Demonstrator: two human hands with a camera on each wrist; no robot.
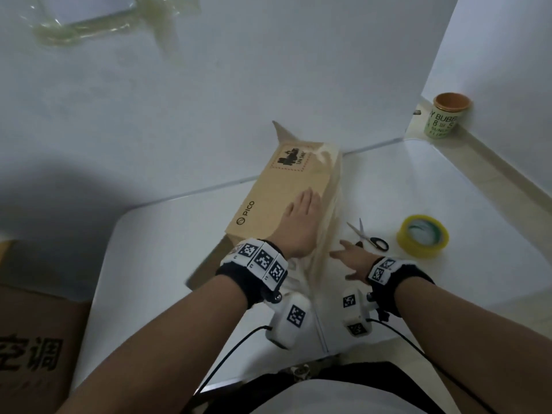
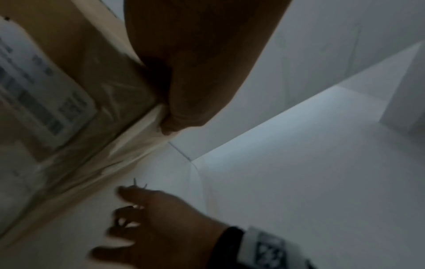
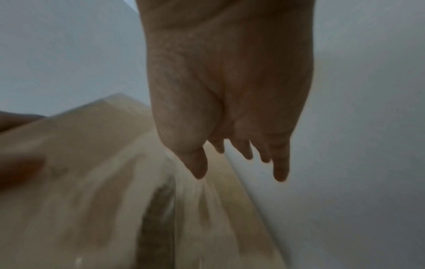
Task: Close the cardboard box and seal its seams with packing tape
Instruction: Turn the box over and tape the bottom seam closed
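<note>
Lying flat, fingers straight, the left hand (image 1: 301, 222) pressed on top of the brown rectangular cardboard box (image 1: 268, 189) at the centre of the white worktop (image 1: 448, 180); the right hand (image 1: 352, 258) hovered beside the box's taped side, fingers spread, holding nothing. At three o'clock of the box lay black-handled scissors (image 1: 370, 237), then the yellow packing tape roll (image 1: 422, 236)

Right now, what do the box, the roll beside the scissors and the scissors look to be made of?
Box: matte brown cardboard, printed, with glossy clear tape along its right side. Roll: shiny yellowish plastic tape, see-through at the edge. Scissors: pale metal blades and black handles, probably plastic.
</note>
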